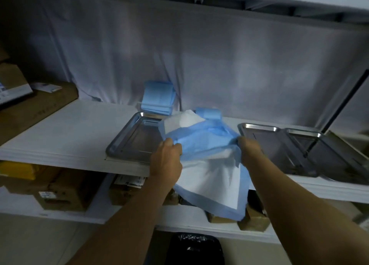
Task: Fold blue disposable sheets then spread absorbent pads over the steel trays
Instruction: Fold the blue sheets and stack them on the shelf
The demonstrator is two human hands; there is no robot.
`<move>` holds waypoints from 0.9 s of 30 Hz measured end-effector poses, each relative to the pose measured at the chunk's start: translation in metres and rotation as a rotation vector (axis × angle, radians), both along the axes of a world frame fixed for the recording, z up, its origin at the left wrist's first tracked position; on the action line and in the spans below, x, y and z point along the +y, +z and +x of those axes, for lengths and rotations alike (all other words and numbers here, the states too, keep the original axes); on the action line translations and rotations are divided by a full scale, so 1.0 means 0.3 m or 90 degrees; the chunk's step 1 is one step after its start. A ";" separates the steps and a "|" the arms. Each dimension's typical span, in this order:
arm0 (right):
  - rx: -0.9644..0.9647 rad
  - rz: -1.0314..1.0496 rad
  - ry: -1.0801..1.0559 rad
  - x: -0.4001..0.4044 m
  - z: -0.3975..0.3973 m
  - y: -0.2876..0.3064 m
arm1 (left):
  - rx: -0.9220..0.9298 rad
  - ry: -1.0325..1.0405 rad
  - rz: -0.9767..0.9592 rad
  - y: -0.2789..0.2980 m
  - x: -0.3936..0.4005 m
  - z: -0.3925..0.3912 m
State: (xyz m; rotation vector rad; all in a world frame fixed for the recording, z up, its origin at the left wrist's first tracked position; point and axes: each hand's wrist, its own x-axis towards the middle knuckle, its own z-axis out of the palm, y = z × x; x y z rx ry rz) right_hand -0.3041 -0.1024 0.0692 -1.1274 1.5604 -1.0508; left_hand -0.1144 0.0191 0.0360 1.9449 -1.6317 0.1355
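Both hands hold one absorbent pad (201, 144), blue-backed with a white face, above the front edge of the white shelf (65, 132). The left hand (166, 158) grips its left edge with curled fingers, and the right hand (249, 150) grips the right edge the same way. The pad is bunched between them, its lower part hanging down past the shelf edge. Its upper part lies over the right side of the left steel tray (131, 140). Two more steel trays (259, 128) sit side by side to the right, bare. A stack of folded blue sheets (157, 98) leans against the white cloth backdrop (199, 54) behind the left tray. Cardboard boxes (60, 192) fill the shelf below.
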 end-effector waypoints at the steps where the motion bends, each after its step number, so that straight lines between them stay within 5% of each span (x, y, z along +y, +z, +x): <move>1: 0.086 0.042 0.005 0.010 -0.025 -0.027 | -0.007 -0.020 -0.034 -0.005 0.000 0.001; 6: 0.446 0.166 0.081 0.088 -0.074 -0.101 | -0.062 -0.056 -0.068 -0.056 0.014 0.028; 9: 0.490 0.154 0.084 0.123 -0.087 -0.117 | -0.087 -0.085 0.106 -0.071 0.037 0.031; 11: 0.405 0.150 0.038 0.139 -0.091 -0.140 | -0.057 -0.144 0.286 -0.081 0.030 0.022; 15: 0.406 0.133 0.017 0.129 -0.102 -0.157 | 0.109 -0.152 0.525 -0.095 -0.003 -0.007; 19: 0.454 0.162 -0.036 0.097 -0.112 -0.142 | 0.082 0.005 0.219 -0.067 -0.039 -0.022; 21: 0.542 0.097 -0.006 0.083 -0.098 -0.143 | 0.197 0.090 0.096 -0.045 -0.077 -0.028; 24: 0.685 -0.071 0.139 0.055 -0.060 -0.156 | 0.415 0.164 0.139 -0.010 -0.162 -0.036; 27: 0.702 -0.168 0.327 0.025 -0.001 -0.158 | 0.574 0.148 0.204 0.007 -0.228 -0.035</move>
